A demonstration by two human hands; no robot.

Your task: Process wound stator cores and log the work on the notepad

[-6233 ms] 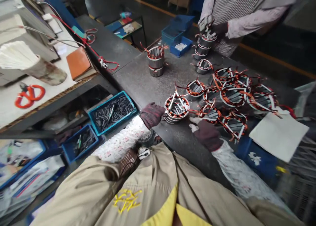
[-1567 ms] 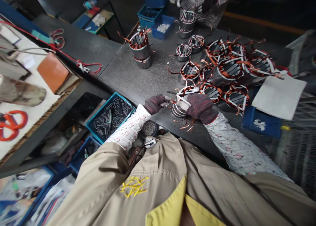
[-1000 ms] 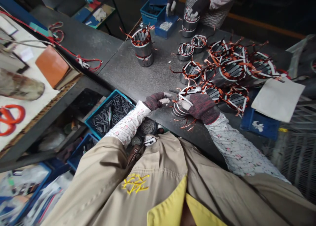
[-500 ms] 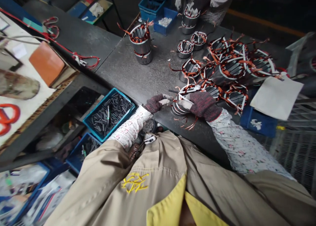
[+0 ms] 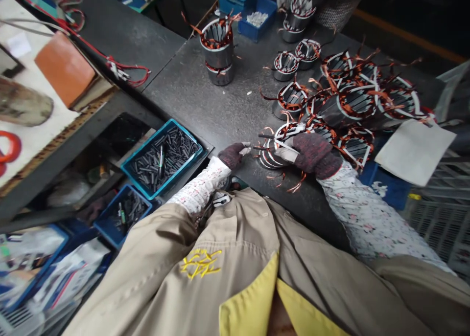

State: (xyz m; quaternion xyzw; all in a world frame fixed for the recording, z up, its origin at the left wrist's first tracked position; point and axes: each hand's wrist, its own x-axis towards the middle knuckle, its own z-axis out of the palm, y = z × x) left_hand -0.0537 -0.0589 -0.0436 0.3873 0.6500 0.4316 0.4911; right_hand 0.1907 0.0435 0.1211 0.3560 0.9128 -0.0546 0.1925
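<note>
Right hand point(image 5: 317, 156) clasps the stator point(image 5: 269, 158), mouth up, axis roughly upright; black tubes point(image 5: 266, 136) point left. Left hand's point(image 5: 233, 155) fingers narrow, hold unclear.

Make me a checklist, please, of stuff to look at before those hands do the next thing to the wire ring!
1. Right hand gripping the wire-wound ring: ok.
2. Left hand touching the dark tube at the ring: cannot tell, the fingertips are too blurry.
3. Both hands gloved: ok.
4. Copper wire ends tucked in: not ok, some stick out below the ring.
5. Teal bin stocked: ok, lots of dark pieces inside.
</note>
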